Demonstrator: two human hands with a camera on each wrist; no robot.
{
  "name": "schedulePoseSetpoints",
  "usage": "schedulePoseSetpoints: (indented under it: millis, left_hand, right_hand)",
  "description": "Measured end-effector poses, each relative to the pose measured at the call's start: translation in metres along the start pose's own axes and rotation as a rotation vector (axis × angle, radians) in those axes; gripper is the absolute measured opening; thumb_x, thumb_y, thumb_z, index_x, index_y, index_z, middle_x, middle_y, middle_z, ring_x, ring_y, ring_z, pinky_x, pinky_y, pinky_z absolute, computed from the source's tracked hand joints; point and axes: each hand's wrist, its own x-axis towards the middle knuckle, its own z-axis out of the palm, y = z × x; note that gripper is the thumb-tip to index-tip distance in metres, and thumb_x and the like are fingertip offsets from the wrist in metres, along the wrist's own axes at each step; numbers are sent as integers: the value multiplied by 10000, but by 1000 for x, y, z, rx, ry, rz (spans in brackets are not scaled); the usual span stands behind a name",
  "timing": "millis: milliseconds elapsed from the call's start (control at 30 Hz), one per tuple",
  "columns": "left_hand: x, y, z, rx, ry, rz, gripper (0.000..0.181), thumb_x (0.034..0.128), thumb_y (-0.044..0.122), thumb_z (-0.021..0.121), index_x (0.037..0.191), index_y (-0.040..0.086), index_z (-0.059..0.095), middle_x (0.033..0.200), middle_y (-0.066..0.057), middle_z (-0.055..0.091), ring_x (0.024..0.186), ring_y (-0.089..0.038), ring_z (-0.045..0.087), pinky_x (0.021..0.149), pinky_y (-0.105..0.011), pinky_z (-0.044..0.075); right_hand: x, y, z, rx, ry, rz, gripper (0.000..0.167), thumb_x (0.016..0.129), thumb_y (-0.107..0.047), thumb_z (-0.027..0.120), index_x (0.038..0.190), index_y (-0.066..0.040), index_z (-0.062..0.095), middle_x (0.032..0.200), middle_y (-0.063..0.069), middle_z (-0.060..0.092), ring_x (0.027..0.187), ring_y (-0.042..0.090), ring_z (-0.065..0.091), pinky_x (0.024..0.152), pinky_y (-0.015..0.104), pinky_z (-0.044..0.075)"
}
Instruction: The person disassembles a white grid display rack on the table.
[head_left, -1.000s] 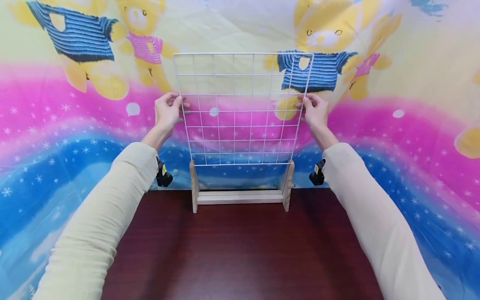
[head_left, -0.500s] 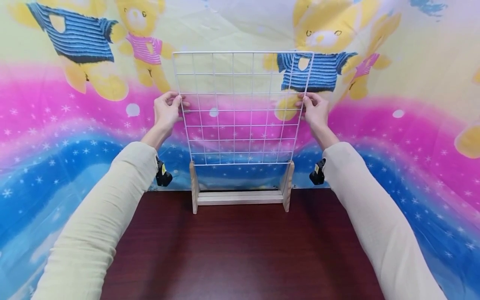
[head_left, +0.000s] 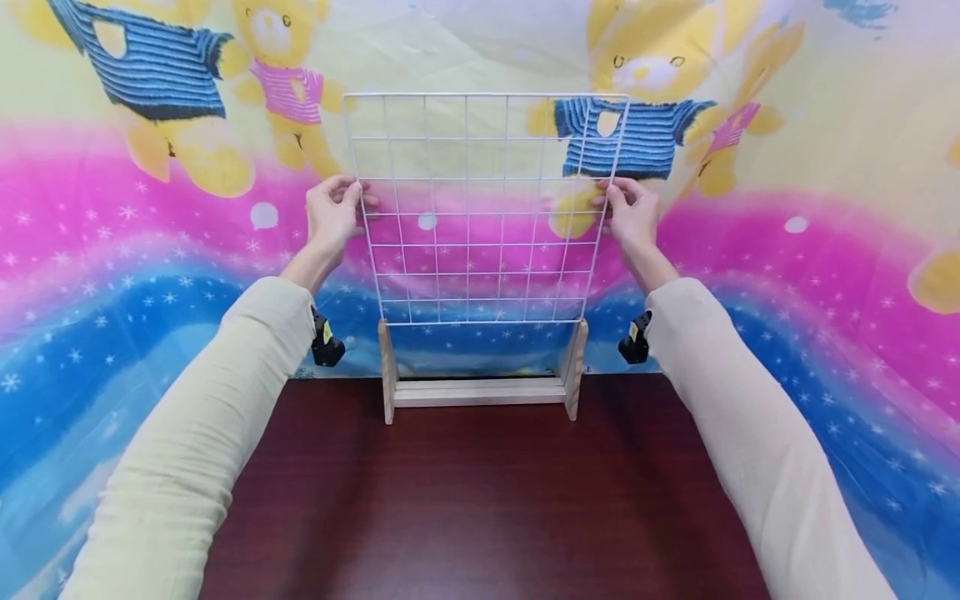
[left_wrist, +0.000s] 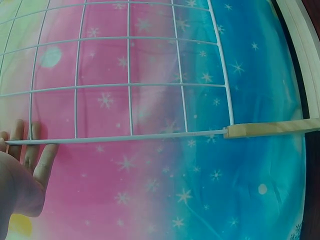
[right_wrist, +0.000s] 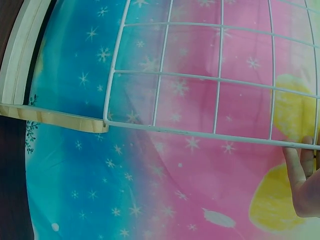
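A white wire grid (head_left: 468, 213) stands upright in the head view, its bottom corners at the tops of the two side posts of a wooden stand (head_left: 480, 393). My left hand (head_left: 333, 215) pinches the grid's left edge between thumb and fingers; my right hand (head_left: 632, 215) pinches the right edge at about the same height. In the left wrist view, fingers of the left hand (left_wrist: 25, 175) lie behind the edge wire, and the grid's corner meets the wooden post (left_wrist: 272, 128). The right wrist view shows the other corner against its post (right_wrist: 55, 117), with the right hand (right_wrist: 304, 182) at the edge.
The stand rests near the back of a dark red-brown table (head_left: 480, 500). Close behind hangs a colourful cloth (head_left: 795, 275) printed with bears and snowflakes. A small black device (head_left: 327, 340) is on the left wrist, and another (head_left: 635, 337) on the right.
Both hands and the grid have moved slightly upward in the head view. The grip on each side is unchanged, and the stand has hardly shifted.
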Motion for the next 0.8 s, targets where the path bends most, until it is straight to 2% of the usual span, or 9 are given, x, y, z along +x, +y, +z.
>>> schedulePoseSetpoints:
  millis: [333, 567, 800]
  left_hand:
    - [0, 5, 0, -62, -5, -7, 211, 993, 146, 541, 1111, 11, 651, 879, -116, 724, 774, -230, 719, 500, -280, 542]
    - [-4, 6, 0, -26, -9, 1, 198, 992, 159, 551, 1101, 47, 672, 889, -86, 719, 833, -215, 702, 576, -282, 561]
    - [-4, 10, -1, -65, -14, 18, 191, 993, 153, 548, 1079, 40, 676, 875, -105, 719, 783, -216, 711, 545, -274, 551]
  right_hand:
    - [1, -3, -1, 32, -2, 11, 228, 1007, -127, 509, 1118, -2, 664, 789, 63, 679, 725, 208, 651, 502, 224, 497]
    - [-3, 1, -3, 24, 33, 30, 239, 1001, -155, 522, 1131, -30, 678, 830, 56, 679, 775, 215, 644, 560, 221, 516]
    - [-3, -5, -2, 58, 40, 2, 226, 995, -158, 533, 1106, -32, 684, 825, 75, 667, 692, 193, 612, 468, 213, 443]
